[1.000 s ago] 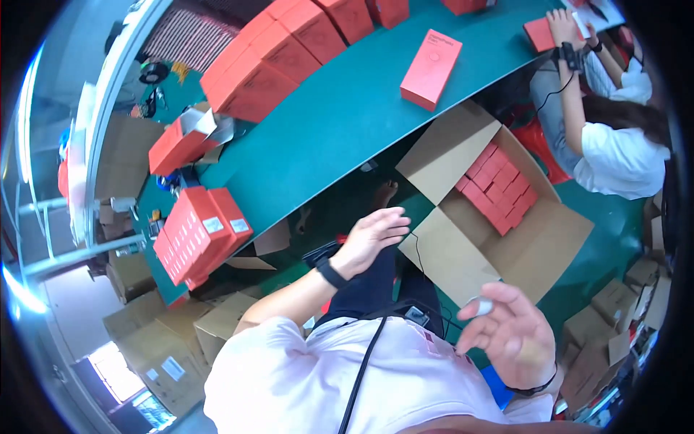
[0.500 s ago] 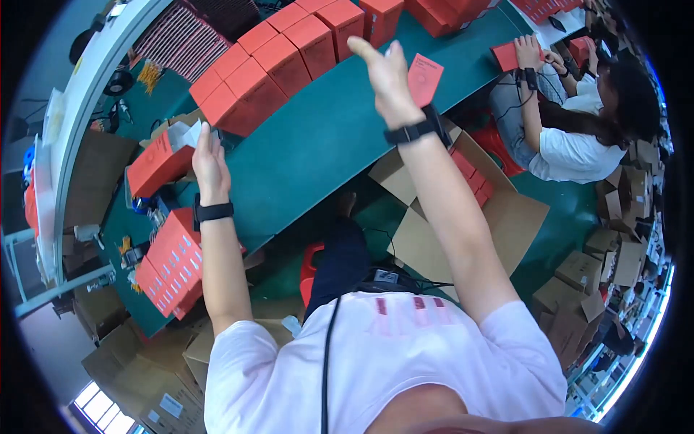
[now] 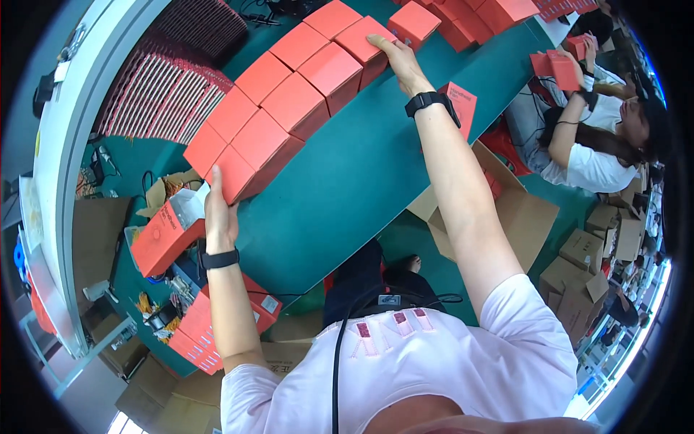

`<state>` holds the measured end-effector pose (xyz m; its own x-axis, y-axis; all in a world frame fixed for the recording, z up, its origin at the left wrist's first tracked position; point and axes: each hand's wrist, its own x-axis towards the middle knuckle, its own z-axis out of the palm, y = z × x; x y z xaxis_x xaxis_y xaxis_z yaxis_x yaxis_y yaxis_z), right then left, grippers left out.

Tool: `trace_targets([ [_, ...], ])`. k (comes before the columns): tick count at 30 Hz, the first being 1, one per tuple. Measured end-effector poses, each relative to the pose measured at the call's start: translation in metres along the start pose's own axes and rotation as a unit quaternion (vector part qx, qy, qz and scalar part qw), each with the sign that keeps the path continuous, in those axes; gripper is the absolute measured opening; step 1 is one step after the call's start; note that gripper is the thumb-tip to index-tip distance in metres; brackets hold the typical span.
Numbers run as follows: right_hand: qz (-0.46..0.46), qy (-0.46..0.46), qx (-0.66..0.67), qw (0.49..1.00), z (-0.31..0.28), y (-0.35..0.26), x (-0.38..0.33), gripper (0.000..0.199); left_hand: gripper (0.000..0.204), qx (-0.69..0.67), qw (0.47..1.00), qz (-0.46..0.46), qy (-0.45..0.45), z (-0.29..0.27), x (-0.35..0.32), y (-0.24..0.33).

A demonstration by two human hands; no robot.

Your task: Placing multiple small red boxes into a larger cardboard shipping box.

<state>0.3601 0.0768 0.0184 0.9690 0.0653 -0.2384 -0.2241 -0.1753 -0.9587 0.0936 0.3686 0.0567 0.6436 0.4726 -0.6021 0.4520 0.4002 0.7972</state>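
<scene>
A two-deep row of red cartons (image 3: 292, 101) stands on the green table. My left hand (image 3: 220, 220) lies against the near-left end of that row, its fingers straight and its thumb by the carton's corner. At the opposite end, my right hand (image 3: 405, 66) rests with its thumb stretched over the last carton's top edge; its other fingers are partly hidden along the side. Both hands are open, with the row between them. Left of my left hand lies an open red box (image 3: 166, 237) with white inside. A single red box (image 3: 460, 108) is near my right wrist.
Stacked red sheets or trays (image 3: 163, 98) stand behind the row. More red cartons (image 3: 473, 22) are at the far right. A cardboard box (image 3: 524, 217) is below the table edge. On the right a seated co-worker (image 3: 596, 155) handles red boxes. Slotted red boxes (image 3: 206, 336) lie at lower left.
Both hands have come down from the air onto the two ends of the carton row. The view has shifted, so the row appears lower and larger. The co-worker's hands have moved up.
</scene>
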Motion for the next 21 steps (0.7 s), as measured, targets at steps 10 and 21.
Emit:
trace_targets([
  [10,-0.062,0.024,0.028,0.997,-0.059,0.006,-0.109,0.042,0.052,0.063,0.990,0.121,0.033,0.008,-0.038,-0.010],
  [21,-0.032,0.387,-0.148,0.909,-0.233,-0.052,-0.473,0.068,0.043,0.186,0.954,0.048,-0.230,0.097,-0.176,-0.062],
])
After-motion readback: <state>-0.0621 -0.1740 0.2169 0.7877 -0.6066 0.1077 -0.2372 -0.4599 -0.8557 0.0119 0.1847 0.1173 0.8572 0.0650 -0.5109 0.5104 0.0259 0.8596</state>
